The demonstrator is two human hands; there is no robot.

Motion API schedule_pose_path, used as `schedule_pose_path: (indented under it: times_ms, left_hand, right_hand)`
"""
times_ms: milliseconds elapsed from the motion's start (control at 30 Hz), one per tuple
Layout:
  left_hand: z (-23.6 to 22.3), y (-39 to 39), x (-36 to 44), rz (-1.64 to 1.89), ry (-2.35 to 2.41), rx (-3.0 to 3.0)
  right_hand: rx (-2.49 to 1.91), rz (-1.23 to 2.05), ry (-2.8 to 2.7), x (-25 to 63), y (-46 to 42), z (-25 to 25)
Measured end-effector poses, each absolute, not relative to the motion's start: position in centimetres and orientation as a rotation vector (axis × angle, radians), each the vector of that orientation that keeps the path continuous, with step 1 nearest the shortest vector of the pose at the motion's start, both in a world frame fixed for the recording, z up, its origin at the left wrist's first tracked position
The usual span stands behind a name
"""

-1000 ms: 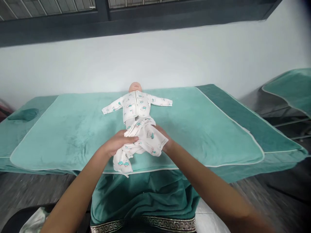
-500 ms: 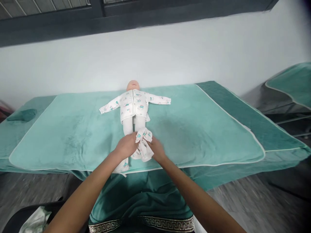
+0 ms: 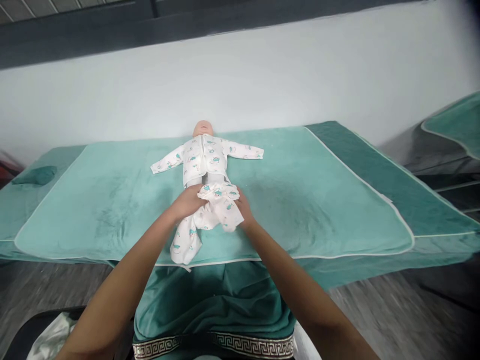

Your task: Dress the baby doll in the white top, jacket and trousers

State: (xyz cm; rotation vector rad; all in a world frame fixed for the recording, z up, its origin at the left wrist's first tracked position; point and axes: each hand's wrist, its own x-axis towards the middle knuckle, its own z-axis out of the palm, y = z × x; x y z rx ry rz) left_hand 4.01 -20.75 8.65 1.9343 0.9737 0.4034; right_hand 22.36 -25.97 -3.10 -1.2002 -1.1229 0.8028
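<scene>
A baby doll lies on its back on the green bed, head toward the wall, arms spread. It wears a white printed shirt with long sleeves. White baby pants with the same print are bunched around its legs, the cloth hanging toward the bed's near edge. My left hand grips the waist of the pants on the left side. On the right side, my right hand holds the same waistband, its fingers partly hidden by the cloth. The doll's lower legs are covered.
The green bed cover has pale piping and spreads to both sides. A white wall stands behind. Another green-covered surface is at the right. A pale cloth lies on a dark seat at the lower left.
Both hands have moved up the doll's legs toward the shirt, drawing the pants along. The waistband is spread wider, and the left pant leg has shifted up from the bed's edge.
</scene>
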Motion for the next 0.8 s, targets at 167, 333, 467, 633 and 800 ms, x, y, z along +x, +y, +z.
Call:
schedule_pose_path:
  times_ms: [167,333,467,633,800]
  left_hand:
    - [7.5,-18.5,6.3,0.542,1.463,2.186]
    - [6.8,-16.9,7.6,0.721,1.593,2.108]
    - [6.9,-16.5,5.7,0.873,1.245,1.799]
    - [7.3,-17.0,1.9,0.603,0.878,1.287]
    - [7.6,-17.8,2.2,0.68,0.814,1.198]
  right_hand:
    - [-1.165,0.839,-1.078,23.1,-25.5,-1.9]
    - [-1.285,0.73,-1.113,24.3,-23.0,-0.9]
    - [-1.376,0.725,-1.091,24.3,-22.4,-1.1]
    - [-1.182,0.665,-1.229,24.3,-23.7,-0.4]
    - [-1.122,0.781,-1.666,23.9,-22.1,5.6]
